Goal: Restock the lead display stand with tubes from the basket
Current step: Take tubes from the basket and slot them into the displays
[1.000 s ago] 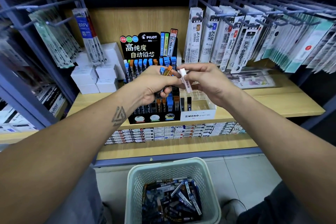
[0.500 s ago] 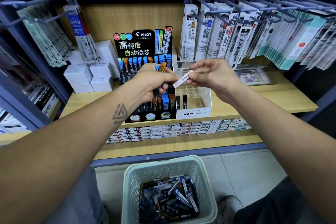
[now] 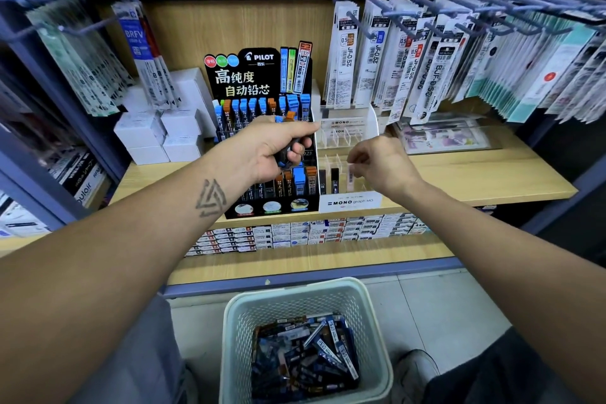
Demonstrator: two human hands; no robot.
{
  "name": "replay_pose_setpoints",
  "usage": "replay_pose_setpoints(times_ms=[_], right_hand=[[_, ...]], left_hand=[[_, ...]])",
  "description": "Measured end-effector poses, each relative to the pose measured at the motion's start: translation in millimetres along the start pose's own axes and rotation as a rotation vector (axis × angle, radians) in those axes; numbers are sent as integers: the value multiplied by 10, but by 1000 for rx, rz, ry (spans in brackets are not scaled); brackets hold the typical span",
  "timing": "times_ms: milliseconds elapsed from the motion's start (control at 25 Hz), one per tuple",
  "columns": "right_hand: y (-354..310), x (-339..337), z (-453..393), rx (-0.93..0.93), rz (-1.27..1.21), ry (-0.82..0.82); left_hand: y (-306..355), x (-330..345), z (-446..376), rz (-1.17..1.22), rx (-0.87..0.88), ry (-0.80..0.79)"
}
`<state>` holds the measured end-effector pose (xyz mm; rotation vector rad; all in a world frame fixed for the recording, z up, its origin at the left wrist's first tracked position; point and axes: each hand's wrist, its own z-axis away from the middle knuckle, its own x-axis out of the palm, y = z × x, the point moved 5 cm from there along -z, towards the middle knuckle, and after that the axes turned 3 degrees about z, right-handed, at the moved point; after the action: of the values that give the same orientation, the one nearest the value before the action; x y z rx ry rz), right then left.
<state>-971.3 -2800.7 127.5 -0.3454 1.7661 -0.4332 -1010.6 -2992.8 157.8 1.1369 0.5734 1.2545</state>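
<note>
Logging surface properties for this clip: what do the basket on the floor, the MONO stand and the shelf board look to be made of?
Basket: pale moulded plastic, matt, judging by the regular perforated walls and rounded rim. MONO stand: clear rigid plastic, probably acrylic; the dividers are see-through and glossy, with a white printed front. Shelf board: light wood-grain surface, likely laminate rather than solid wood; the look leaves that open.

Probably a stationery shop: hanging refill packs (image 3: 377, 56) on hooks (image 3: 410, 3), a branded lead display stand (image 3: 262, 82), stocked wooden shelves (image 3: 475, 170).

Black Pilot lead display stand (image 3: 262, 82) stands upright on the shelf; loose tubes (image 3: 305, 357) fill the pale basket (image 3: 236, 315) below.
</note>
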Motion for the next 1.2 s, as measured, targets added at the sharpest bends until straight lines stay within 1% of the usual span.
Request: replay_pose_setpoints(times_ms=[280, 640, 760, 880, 920, 960, 1000, 1080, 1120, 1200], right_hand=[[37, 144, 49, 62, -6, -5], [40, 153, 65, 100, -52, 16], [40, 128, 71, 112, -4, 40], [-97, 5, 48, 83, 58, 126], [-197, -43, 38, 61, 19, 156], [-302, -84, 27, 55, -97, 169], [-409, -105, 20, 76, -292, 150], [-578, -61, 8, 156, -733, 19], [-639, -27, 2, 173, -879, -57], [-701, 29, -9, 183, -1011, -159]], left_hand=[[-24, -13, 2, -43, 23, 18], [-25, -8, 20, -66, 28, 14], [-31, -7, 40, -48, -11, -12], [-64, 16, 72, 6, -103, -69], [-69, 22, 84, 34, -127, -89], [-67, 22, 93, 62, -139, -107], [-62, 23, 103, 86, -142, -123], [-44, 20, 130, 125, -125, -146], [-28, 10, 143, 142, -105, -148], [3, -35, 169, 161, -65, -133]])
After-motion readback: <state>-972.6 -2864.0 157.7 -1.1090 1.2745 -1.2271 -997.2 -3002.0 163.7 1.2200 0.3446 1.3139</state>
